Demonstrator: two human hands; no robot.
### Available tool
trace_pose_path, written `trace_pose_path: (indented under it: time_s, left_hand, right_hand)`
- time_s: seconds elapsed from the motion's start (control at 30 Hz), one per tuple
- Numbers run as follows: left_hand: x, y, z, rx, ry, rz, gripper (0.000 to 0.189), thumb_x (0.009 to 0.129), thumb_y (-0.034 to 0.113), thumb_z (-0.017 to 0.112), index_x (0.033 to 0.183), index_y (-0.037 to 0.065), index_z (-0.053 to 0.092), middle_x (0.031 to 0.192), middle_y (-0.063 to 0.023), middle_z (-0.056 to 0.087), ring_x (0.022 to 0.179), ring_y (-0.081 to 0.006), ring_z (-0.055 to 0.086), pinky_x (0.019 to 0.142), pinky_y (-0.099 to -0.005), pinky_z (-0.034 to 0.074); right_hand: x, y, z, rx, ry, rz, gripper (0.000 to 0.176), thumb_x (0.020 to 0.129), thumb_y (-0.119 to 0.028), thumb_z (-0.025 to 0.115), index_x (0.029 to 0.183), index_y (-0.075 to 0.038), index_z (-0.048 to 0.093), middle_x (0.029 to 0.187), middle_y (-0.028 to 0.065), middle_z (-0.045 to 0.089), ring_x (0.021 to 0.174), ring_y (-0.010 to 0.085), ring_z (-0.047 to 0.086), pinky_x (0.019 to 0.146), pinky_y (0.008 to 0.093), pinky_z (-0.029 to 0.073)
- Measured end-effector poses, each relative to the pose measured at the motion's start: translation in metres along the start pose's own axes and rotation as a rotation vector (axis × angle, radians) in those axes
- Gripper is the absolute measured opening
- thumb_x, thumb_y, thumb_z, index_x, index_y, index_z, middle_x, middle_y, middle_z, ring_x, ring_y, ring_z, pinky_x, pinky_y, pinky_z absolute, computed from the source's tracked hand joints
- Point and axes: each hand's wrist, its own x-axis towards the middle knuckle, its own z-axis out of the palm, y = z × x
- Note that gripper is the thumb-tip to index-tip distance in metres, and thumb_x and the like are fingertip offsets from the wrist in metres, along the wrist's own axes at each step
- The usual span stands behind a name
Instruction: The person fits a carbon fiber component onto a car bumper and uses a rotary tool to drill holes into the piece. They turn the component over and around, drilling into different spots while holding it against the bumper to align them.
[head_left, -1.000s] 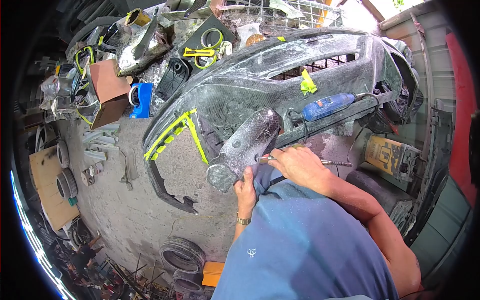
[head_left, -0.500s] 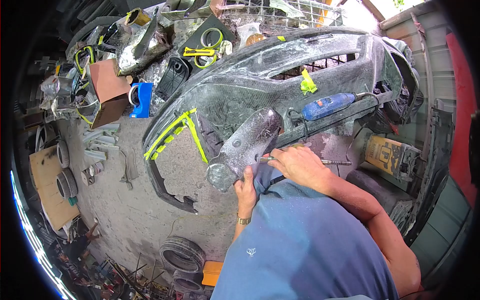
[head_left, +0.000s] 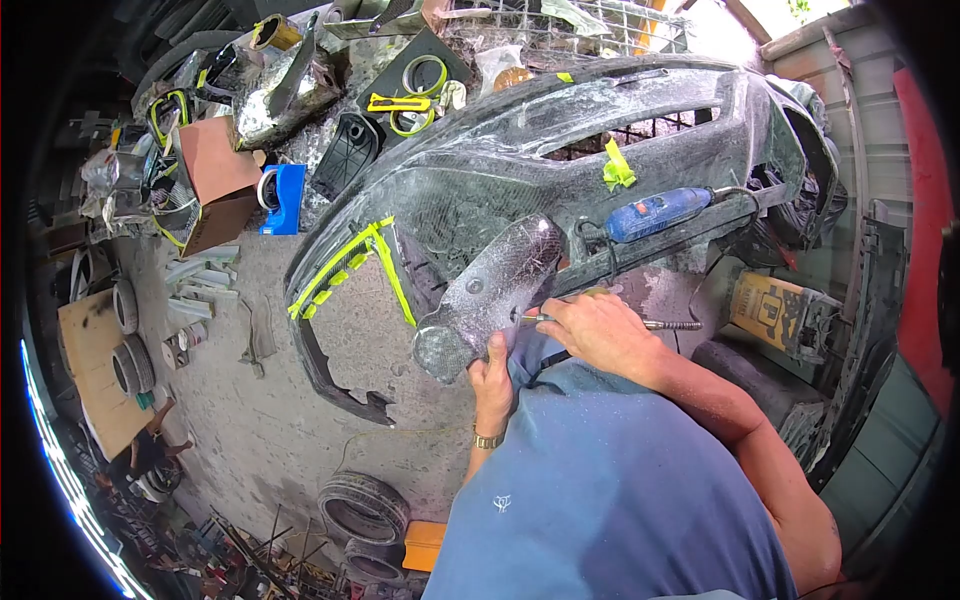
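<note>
A dusty dark part with a rounded end and small holes rests against a large dark bumper-like panel. My left hand grips its lower edge, thumb on top. In my right hand is a thin rotary tool, its tip at a small hole near the part's lower edge. Yellow-green tape lines the panel's left opening. A blue power tool lies on the panel, above my right hand.
Tape rolls, a yellow cutter, a cardboard box and a blue object lie at the upper left. Tires stand on the floor below. A printed box is at the right. Another person is at the far lower left.
The distant person at the lower left has shifted. My hands, the part and the tool look almost the same.
</note>
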Motion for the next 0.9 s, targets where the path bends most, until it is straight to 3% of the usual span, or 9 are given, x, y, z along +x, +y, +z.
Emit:
trace_pose_path:
  time_s: [0.17,0.27,0.37,0.9]
  left_hand:
    - [-0.003,0.008,0.007,-0.001,0.002,-0.033,0.038,0.090,0.030,0.069,0.104,-0.003,0.059,0.103,-0.0060,0.060,0.092,-0.0142,0.054,0.084,-0.0301,0.043]
    - [-0.003,0.008,0.010,-0.052,0.018,0.042,0.038,0.090,0.030,0.069,0.105,-0.004,0.058,0.104,-0.0065,0.060,0.092,-0.0146,0.054,0.084,-0.0304,0.043]
    - [-0.003,0.006,0.002,0.002,-0.025,-0.033,0.038,0.090,0.030,0.068,0.105,-0.004,0.058,0.106,-0.0077,0.060,0.094,-0.0150,0.055,0.085,-0.0309,0.044]
    - [-0.003,0.007,0.005,-0.001,0.008,-0.027,0.032,0.090,0.029,0.069,0.095,-0.002,0.062,0.096,-0.0042,0.061,0.085,-0.0123,0.053,0.077,-0.0284,0.044]
  right_hand:
    - [0.000,-0.001,-0.002,0.016,-0.011,-0.001,0.028,0.094,-0.029,0.053,0.093,-0.002,0.060,0.074,0.0189,0.065,0.074,0.0381,0.065,0.066,0.0479,0.051]
    - [0.000,0.000,-0.002,0.022,-0.017,-0.001,0.027,0.094,-0.029,0.053,0.093,-0.002,0.059,0.075,0.0191,0.065,0.075,0.0383,0.065,0.066,0.0483,0.050]
    - [0.000,0.000,-0.001,0.034,-0.014,0.000,0.028,0.094,-0.029,0.053,0.093,-0.002,0.059,0.075,0.0193,0.065,0.075,0.0387,0.065,0.066,0.0487,0.050]
    - [-0.001,-0.001,-0.002,0.032,-0.037,0.013,0.029,0.094,-0.030,0.053,0.094,-0.002,0.059,0.078,0.0205,0.066,0.078,0.0394,0.065,0.069,0.0496,0.049]
